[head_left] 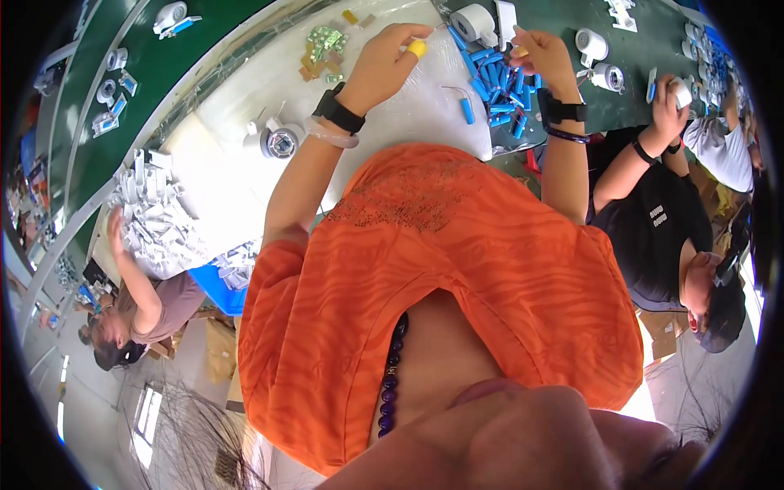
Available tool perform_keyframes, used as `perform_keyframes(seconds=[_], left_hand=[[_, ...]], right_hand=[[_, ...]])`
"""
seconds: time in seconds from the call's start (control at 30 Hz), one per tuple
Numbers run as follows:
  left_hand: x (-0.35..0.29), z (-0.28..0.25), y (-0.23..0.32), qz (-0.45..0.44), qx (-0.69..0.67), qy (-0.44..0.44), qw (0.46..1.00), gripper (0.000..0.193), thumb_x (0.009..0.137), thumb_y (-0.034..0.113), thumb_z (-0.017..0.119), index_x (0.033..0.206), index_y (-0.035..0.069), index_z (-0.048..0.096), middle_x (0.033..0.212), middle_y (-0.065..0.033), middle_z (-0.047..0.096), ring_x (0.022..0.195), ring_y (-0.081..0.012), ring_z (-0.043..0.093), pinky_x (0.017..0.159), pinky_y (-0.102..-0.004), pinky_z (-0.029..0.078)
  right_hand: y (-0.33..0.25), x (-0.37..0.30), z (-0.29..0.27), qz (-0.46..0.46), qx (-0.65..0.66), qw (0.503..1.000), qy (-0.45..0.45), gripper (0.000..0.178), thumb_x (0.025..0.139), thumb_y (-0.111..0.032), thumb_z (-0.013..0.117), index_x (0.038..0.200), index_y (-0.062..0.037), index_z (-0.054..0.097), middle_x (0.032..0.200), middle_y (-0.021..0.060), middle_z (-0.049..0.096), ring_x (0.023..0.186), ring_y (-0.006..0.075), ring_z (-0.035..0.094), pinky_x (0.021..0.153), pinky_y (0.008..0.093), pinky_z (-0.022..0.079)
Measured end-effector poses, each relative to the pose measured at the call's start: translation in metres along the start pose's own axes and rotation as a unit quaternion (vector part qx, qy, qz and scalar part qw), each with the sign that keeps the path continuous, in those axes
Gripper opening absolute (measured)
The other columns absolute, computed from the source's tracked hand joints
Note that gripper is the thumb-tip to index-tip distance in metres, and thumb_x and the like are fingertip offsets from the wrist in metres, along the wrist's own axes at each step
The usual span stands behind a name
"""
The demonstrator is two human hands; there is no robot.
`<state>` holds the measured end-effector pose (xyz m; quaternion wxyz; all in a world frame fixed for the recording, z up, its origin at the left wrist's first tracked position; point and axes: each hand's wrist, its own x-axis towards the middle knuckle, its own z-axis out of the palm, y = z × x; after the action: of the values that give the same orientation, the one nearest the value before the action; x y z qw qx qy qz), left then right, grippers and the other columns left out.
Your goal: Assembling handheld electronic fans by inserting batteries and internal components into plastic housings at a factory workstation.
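Observation:
My left hand (384, 67) is over the white plastic-covered work surface (392, 122), a yellow cover on its thumb. Its thumb and fingertips are pinched together, and what they grip is too small to make out. To its right, my right hand (545, 59) has its fingers drawn together beside a white plate-like part (505, 23); anything in them is hidden. Between and below the hands lies a pile of blue cylindrical battery cells (494, 77). A white round housing (474, 23) stands beyond them. One blue cell with thin wires (466, 110) lies apart, nearer me.
Small green circuit boards (327, 41) lie left of my left hand. A white housing with a round silver face (279, 142) sits farther left, near heaped white plastic parts (151, 212). More white housings (592, 45) stand at right. Co-workers (670, 212) sit on both sides.

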<state>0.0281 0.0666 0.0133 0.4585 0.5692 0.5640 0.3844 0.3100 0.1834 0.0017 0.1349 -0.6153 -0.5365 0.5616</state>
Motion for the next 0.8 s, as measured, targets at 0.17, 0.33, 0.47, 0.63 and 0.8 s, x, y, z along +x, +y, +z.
perform_keyframes(seconds=[0.17, 0.33, 0.47, 0.63, 0.8], left_hand=[[-0.016, -0.002, -0.020, -0.013, 0.000, -0.003, 1.000, 0.032, 0.088, 0.002, 0.046, 0.117, 0.003, 0.060, 0.111, -0.0091, 0.064, 0.100, -0.0180, 0.063, 0.087, -0.0290, 0.048], [-0.016, 0.004, -0.012, -0.042, -0.027, -0.016, 0.999, 0.032, 0.088, -0.001, 0.044, 0.116, 0.001, 0.060, 0.107, -0.0082, 0.065, 0.095, -0.0160, 0.064, 0.087, -0.0269, 0.047], [-0.011, 0.008, -0.007, -0.035, -0.070, -0.014, 0.997, 0.032, 0.084, -0.002, 0.046, 0.112, 0.003, 0.061, 0.100, -0.0093, 0.066, 0.087, -0.0186, 0.065, 0.078, -0.0287, 0.050], [-0.008, 0.005, -0.010, -0.047, -0.068, -0.031, 0.996, 0.033, 0.087, -0.002, 0.042, 0.116, 0.002, 0.059, 0.105, -0.0078, 0.065, 0.092, -0.0155, 0.064, 0.083, -0.0258, 0.047], [-0.002, 0.000, -0.009, -0.059, -0.129, 0.011, 0.990, 0.031, 0.086, -0.005, 0.045, 0.112, 0.002, 0.061, 0.100, -0.0086, 0.066, 0.084, -0.0163, 0.065, 0.076, -0.0262, 0.050]], right_hand=[[0.013, -0.018, 0.030, 0.126, 0.127, 0.978, -0.104, 0.055, 0.097, -0.048, 0.045, 0.112, 0.0025, 0.062, 0.085, 0.0122, 0.069, 0.068, 0.0197, 0.070, 0.051, 0.0244, 0.054], [0.032, 0.004, 0.054, 0.134, 0.288, 0.943, -0.101, 0.062, 0.098, -0.054, 0.038, 0.118, 0.0033, 0.050, 0.099, 0.0215, 0.067, 0.074, 0.0248, 0.070, 0.053, 0.0289, 0.055], [0.038, 0.019, 0.059, 0.152, 0.428, 0.887, -0.081, 0.057, 0.100, -0.051, 0.032, 0.115, 0.0003, 0.051, 0.101, 0.0225, 0.067, 0.078, 0.0242, 0.069, 0.055, 0.0301, 0.055], [0.032, 0.033, 0.060, 0.166, 0.442, 0.881, -0.036, 0.041, 0.098, -0.039, 0.046, 0.114, -0.0021, 0.054, 0.099, 0.0170, 0.068, 0.078, 0.0215, 0.068, 0.062, 0.0308, 0.053], [0.018, 0.020, 0.071, 0.011, 0.412, 0.911, 0.029, 0.021, 0.089, -0.019, 0.060, 0.100, -0.0016, 0.064, 0.093, 0.0085, 0.069, 0.086, 0.0160, 0.065, 0.073, 0.0274, 0.051]])
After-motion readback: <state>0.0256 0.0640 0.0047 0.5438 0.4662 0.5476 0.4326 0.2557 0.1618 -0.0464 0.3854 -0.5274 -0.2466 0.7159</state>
